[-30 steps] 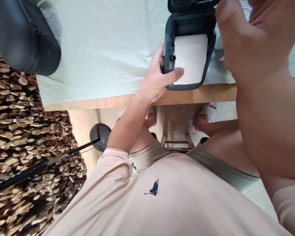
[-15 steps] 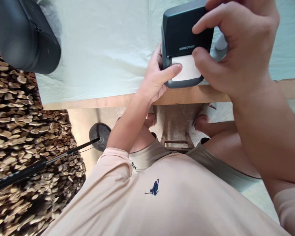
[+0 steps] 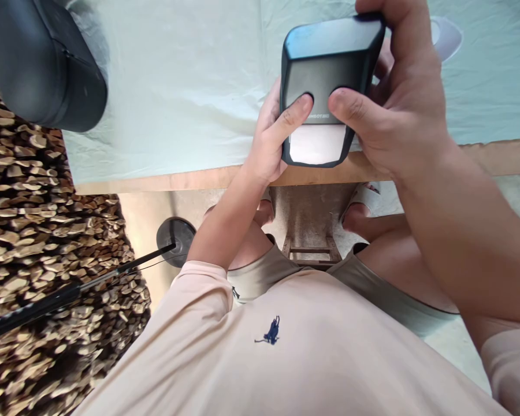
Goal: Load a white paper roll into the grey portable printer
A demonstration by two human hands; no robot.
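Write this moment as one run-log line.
left hand: holds dark device; right hand: also holds it; lid: down, under both thumbs; white sheet: partly showing

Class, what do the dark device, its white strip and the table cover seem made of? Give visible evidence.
Dark device: probably hard plastic, satin; crisp moulded edges, soft sheen. White strip: likely paper, matte; it looks flat and plain, though film is possible. Table cover: thin plastic sheeting or cloth, faintly shiny; fine creases show, but the look leaves it open.
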